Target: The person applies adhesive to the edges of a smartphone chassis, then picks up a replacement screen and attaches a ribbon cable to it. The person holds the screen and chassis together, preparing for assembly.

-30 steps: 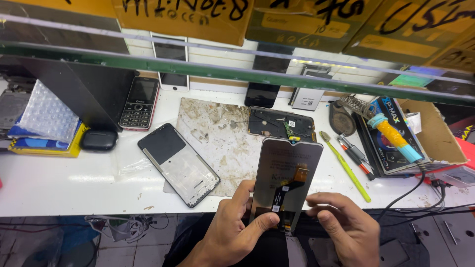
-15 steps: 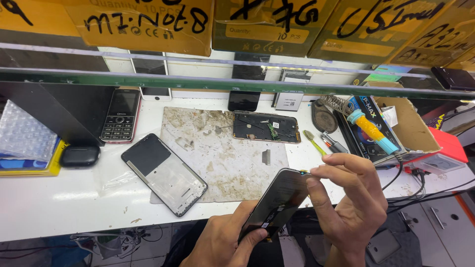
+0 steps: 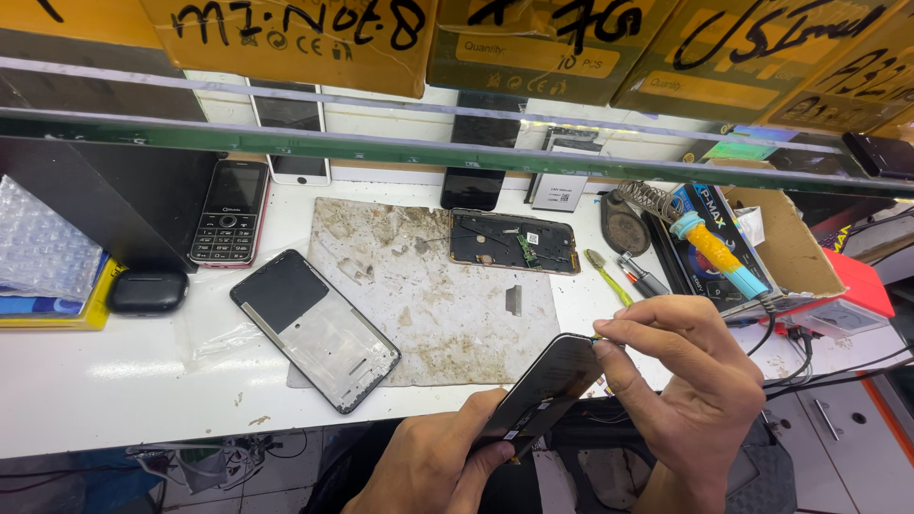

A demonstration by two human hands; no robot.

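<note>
Phone screen (image 3: pixel 547 390) | left hand (image 3: pixel 433 466) holds bottom | right hand (image 3: pixel 690 390) pinches top

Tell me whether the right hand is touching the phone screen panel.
Touching. The head view shows the right hand pinching the top corner of the phone screen panel, while the left hand grips its lower end.

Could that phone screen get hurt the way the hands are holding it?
Maybe. The left hand holds the dark screen panel only by its lower end, tilted past the bench's edge, so it might slip and fall. The right hand pinches its top corner, which could bend or crack it. Cables hang close to that hand and could snag.
</note>
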